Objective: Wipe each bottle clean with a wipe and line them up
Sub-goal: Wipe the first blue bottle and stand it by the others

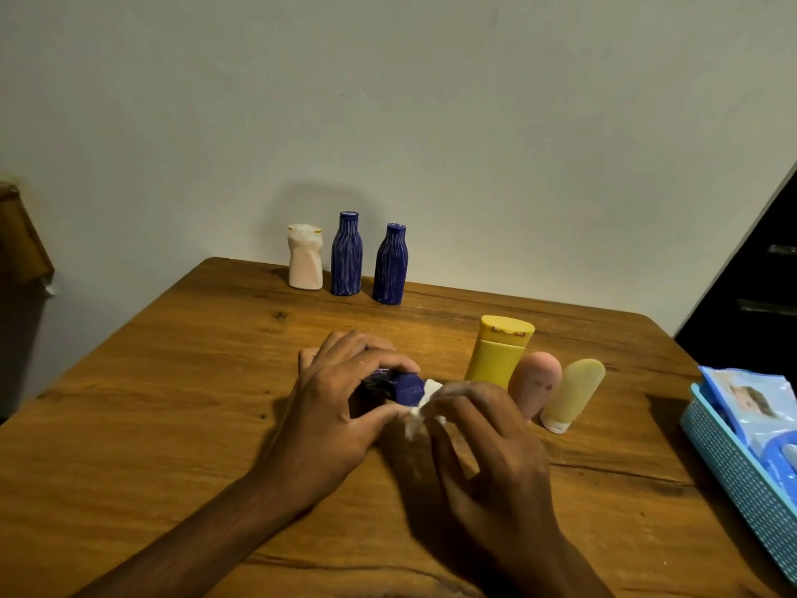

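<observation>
Left hand (340, 394): grip clamped round a dark blue bottle (394, 388), fingers over the top, thumb underneath. I read the bottle as lying sideways, long axis running left to right, cap end towards the right hand (487, 433). Right grip pinches a crumpled white wipe (425, 403) and presses it against that cap. So the wipe sits just right of the held bottle, touching it, and the right hand is the nearer one for the rubbing; I judge the next stroke goes along the axis, cap towards body.

Beyond the held bottle, at the far edge of the worktop (172, 403): a white bottle (305, 263) and two blue bottles (346, 254) (390, 265), upright in a row, likely already done. Right of the held bottle: a yellow bottle (500, 351), a pink bottle (534, 381) and a pale yellow bottle (571, 394), close together, probably waiting.

Far right of it: a blue basket (733, 463) with a wipes pack (746, 403), picture on it, writing too small to read. No legible label on any bottle
</observation>
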